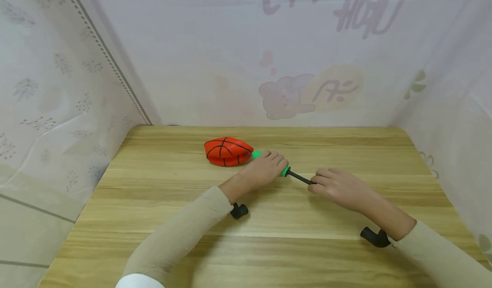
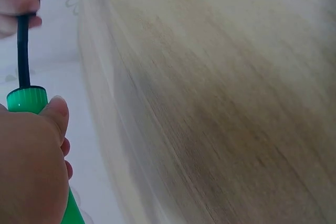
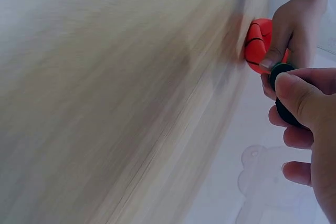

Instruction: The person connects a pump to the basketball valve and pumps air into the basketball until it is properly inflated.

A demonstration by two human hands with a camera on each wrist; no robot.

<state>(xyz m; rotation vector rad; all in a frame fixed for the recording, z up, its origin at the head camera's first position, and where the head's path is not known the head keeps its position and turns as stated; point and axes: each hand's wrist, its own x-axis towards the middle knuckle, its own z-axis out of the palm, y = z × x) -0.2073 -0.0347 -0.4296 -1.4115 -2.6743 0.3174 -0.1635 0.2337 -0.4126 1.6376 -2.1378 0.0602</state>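
Note:
A crumpled, partly deflated orange-red ball (image 1: pixel 226 150) with black basketball lines lies toward the back of the wooden table. At its right side is the end of a green hand pump (image 1: pixel 285 171). My left hand (image 1: pixel 266 168) grips the pump's green barrel, its thumb near the ribbed cap (image 2: pixel 27 99) in the left wrist view. A black rod stretches out of that cap toward the right. My right hand (image 1: pixel 338 188) holds the black handle (image 3: pixel 286 100) at the rod's far end, thumb over it and fingers curled beneath. The needle end by the ball is mostly hidden.
The wooden table (image 1: pixel 269 254) meets a pale printed curtain (image 1: pixel 215 57) at the back, with more patterned sheeting on both sides. Black wrist mounts (image 1: pixel 376 237) stick out under the forearms, close over the tabletop.

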